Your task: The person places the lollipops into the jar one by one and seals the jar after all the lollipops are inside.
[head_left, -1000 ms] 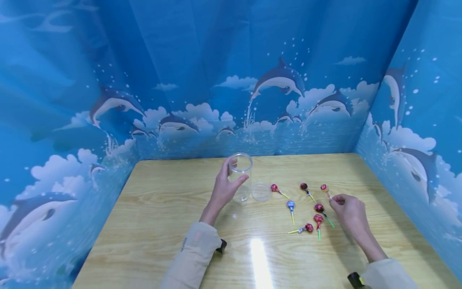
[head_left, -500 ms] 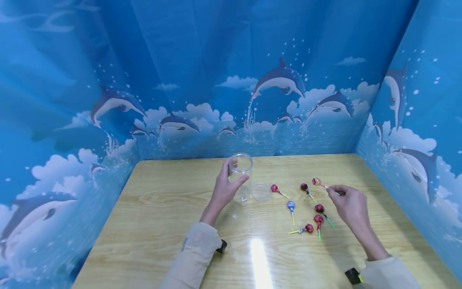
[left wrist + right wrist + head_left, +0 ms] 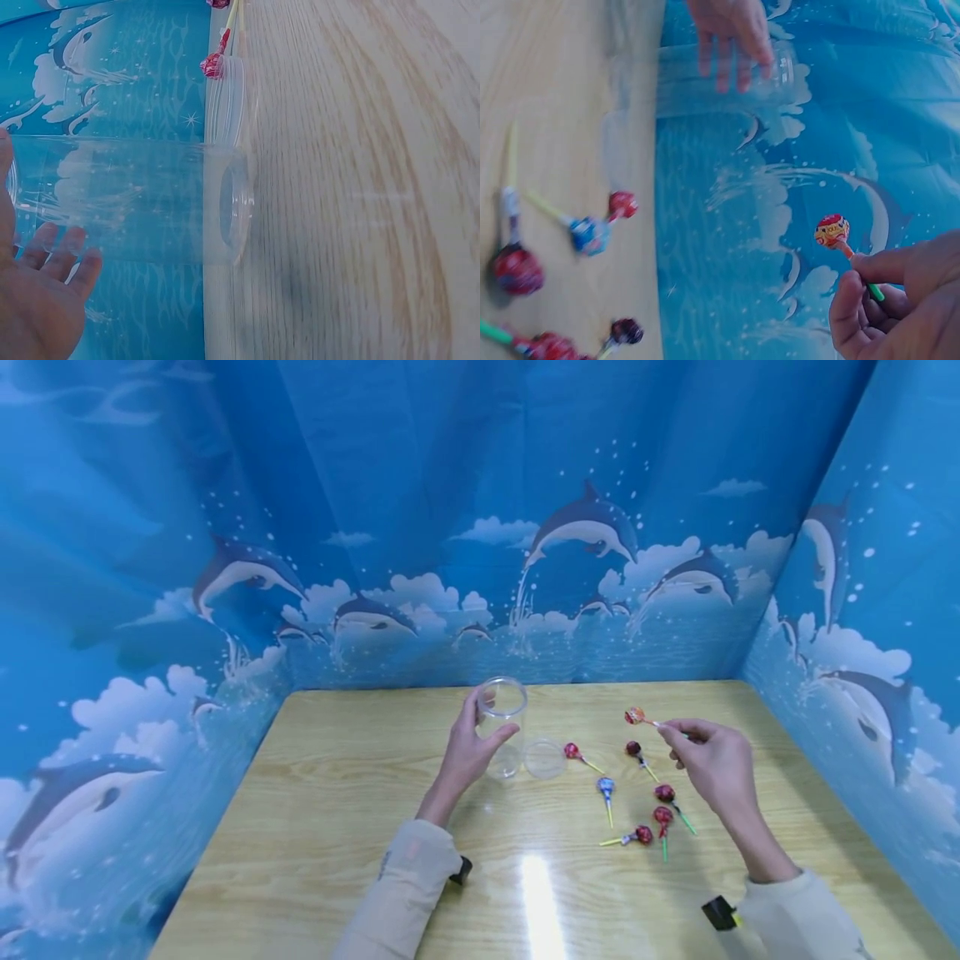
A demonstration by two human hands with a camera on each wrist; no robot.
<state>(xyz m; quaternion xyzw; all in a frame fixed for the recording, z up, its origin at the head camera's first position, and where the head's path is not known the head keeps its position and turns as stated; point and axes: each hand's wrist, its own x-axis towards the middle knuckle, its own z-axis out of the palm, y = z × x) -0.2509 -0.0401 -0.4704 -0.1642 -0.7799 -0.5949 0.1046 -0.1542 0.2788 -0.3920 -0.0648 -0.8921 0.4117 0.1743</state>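
My left hand point(image 3: 467, 750) grips a clear plastic jar point(image 3: 150, 187) that stands upright on the table, fingers behind it and thumb across the near side. The jar's mouth faces up without a lid, and nothing shows inside. In my right hand point(image 3: 712, 764), thumb and fingertips pinch the stick of a lollipop point(image 3: 832, 231) with a red and yellow wrapper and a green-ended stick. Its head points left, held up off the table. Below and left of this hand lie several more lollipops, among them a blue one point(image 3: 606, 786) and a dark red one point(image 3: 633, 749).
A round clear lid point(image 3: 544, 758) lies flat beside the jar's base, on its right. Close to the lid is a red lollipop point(image 3: 572, 751). A blue dolphin-print curtain point(image 3: 420, 527) walls the back and sides of the wooden table point(image 3: 322, 827).
My right hand has lifted the red and yellow lollipop off the table and moved it left and up. The left hand and the jar have stayed in place.
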